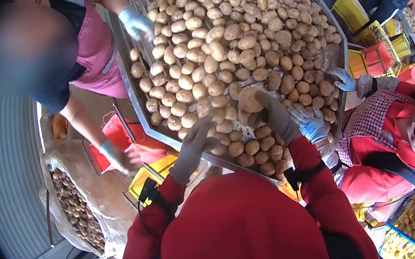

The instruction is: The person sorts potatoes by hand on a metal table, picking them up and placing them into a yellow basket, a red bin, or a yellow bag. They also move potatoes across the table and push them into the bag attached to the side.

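Head view. Right hand (275,115) curls around a large potato (250,99) above the near edge of the tray (131,95). Left hand (194,146), fingers loosely spread, rests on potatoes (225,31) at that edge. The tray is heaped full, so most apparently remain unsorted.

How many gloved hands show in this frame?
6: the wearer's left hand over the potatoes, right hand holding a potato; the pink-aproned co-worker's upper hand and lower hand; the checked-sleeve co-worker's far hand and near hand. Others may be hidden.
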Demonstrator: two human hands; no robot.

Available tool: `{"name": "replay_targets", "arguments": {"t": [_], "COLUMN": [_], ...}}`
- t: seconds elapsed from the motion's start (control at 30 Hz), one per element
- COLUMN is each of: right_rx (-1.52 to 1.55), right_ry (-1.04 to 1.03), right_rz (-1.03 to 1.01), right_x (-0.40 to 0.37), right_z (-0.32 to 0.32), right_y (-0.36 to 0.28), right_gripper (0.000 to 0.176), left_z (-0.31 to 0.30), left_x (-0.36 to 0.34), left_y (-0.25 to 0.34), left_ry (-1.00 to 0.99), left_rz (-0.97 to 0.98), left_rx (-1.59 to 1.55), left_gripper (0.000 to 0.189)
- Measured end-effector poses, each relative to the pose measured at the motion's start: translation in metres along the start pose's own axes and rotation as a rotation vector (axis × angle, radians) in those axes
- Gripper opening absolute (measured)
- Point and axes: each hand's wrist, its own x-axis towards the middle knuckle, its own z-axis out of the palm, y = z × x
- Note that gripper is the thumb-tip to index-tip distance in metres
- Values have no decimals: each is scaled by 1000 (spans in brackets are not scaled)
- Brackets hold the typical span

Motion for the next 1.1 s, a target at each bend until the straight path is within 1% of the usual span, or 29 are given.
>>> {"name": "replay_targets", "arguments": {"t": [0.03,0.1,0.2,0.27,0.3,0.33,0.4,0.43,0.5,0.53,0.6,0.63,0.67,0.7,0.77,0.8,0.83,0.87,0.9,0.93,0.97,1.0,1.07,1.1], "right_rx": [14,7,-127,-448,-611,-682,-823,-998,-1023,-872,-745,-1061,-1409,-1687,-1867,-1816,-1766,-1716,-1464,-1217,-984,-743,-823,-995], "right_ry": [-22,-69,-100,151,290,264,217,140,8,-38,77,224,400,587,513,435,358,274,245,208,182,153,57,2], "right_rz": [44,96,90,-78,-156,-181,-237,-288,-272,-196,47,2,12,68,280,194,106,25,10,-5,-48,-80,-262,-370], "right_x": [-10,-24,-35,-40,-43,-45,-51,-38,-31,-42,-40,-20,-1,19,56,66,76,79,71,50,42,29,1,-6], "right_z": [9,24,33,39,41,45,53,56,54,50,13,-13,-40,-66,-106,-122,-138,-130,-122,-90,-70,-51,-10,9], "right_y": [2,7,21,21,20,17,12,53,55,26,-7,-23,-40,-57,-35,-25,-17,-25,-28,-42,-37,-25,-23,-27], "right_gripper": [49,52,56,49,47,44,42,41,38,37,35,38,43,48,56,58,60,62,62,62,67,73,72,73], "left_z": [23,40,58,58,57,64,61,58,46,36,-28,-32,-25,-14,-21,-24,-8,-2,3,5,9,11,15,30], "left_x": [-7,7,14,25,26,8,6,9,23,28,32,26,18,11,15,17,12,9,6,5,1,2,3,3], "left_y": [29,26,36,18,6,21,11,1,-13,-8,-14,-5,1,4,-15,-24,-24,-18,-13,-4,6,14,31,46], "left_ry": [-108,-156,-137,-45,8,10,31,78,187,214,-68,-90,-21,45,34,34,77,62,133,32,-56,-150,-282,-289], "left_rz": [99,138,162,167,283,201,139,167,243,219,13,-52,-1,57,-26,-68,255,437,642,489,322,208,-56,-81], "left_rx": [78,106,223,272,266,85,99,42,-69,-147,-435,-568,-479,-390,-545,-622,-92,365,800,462,115,-25,-292,-246], "left_gripper": [54,55,56,58,57,50,47,47,48,46,47,50,51,51,48,47,45,45,53,55,57,53,51,53]}}
